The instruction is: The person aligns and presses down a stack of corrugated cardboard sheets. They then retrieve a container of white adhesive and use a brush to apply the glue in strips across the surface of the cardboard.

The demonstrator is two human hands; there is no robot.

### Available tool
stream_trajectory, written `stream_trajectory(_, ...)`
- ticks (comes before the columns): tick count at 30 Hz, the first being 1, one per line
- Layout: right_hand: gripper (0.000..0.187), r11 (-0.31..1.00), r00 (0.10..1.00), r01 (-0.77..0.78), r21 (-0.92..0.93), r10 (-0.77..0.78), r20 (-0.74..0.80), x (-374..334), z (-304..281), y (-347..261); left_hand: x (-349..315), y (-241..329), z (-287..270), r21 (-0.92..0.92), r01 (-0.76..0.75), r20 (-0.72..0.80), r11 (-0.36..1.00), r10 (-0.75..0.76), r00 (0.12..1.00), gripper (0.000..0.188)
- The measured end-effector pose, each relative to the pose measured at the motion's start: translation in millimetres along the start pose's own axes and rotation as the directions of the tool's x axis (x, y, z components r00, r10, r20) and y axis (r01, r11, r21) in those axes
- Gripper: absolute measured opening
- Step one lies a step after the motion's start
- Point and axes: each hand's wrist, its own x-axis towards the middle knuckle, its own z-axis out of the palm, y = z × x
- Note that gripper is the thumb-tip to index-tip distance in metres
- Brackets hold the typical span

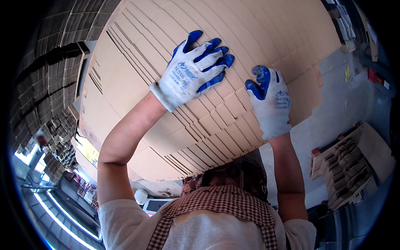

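Observation:
A broad spread of overlapping flat brown cardboard sheets (137,87) lies in front of me, their edges stepped in slanting rows. Both my hands wear white knit gloves with blue coated palms and fingers. My left hand (193,71) rests palm down on the sheets near the middle, fingers spread and nothing gripped. To its right, my right hand (271,100) is over the right part of the sheets, its fingers bent and the thumb held apart. Nothing shows between that thumb and the fingers; the fingertips are partly hidden.
Tall stacks of folded cardboard (66,25) rise along the left. At the lower right, a wooden-sided container (366,154) holds rows of cardboard pieces. Grey floor (333,108) shows right of the sheets. My checked apron (221,200) is close to their near edge.

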Motion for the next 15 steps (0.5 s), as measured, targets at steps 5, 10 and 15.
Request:
stream_trajectory(5,0.033,0.998,1.0,-0.022,0.051,0.022,-0.002,2,-3,3,1,2,-1,-0.006,-0.014,-0.005,1.0,0.013,1.0,0.039)
stream_trajectory(10,0.03,0.993,1.0,-0.007,0.118,0.009,-0.012,4,-1,7,-1,0,4,-0.048,-0.001,-0.051,0.999,-0.001,0.999,0.041)
stream_trajectory(15,0.029,0.988,0.998,0.019,0.155,-0.01,-0.056,-3,-8,7,-14,-7,-12,-0.208,0.078,0.004,0.975,-0.078,0.997,0.045)
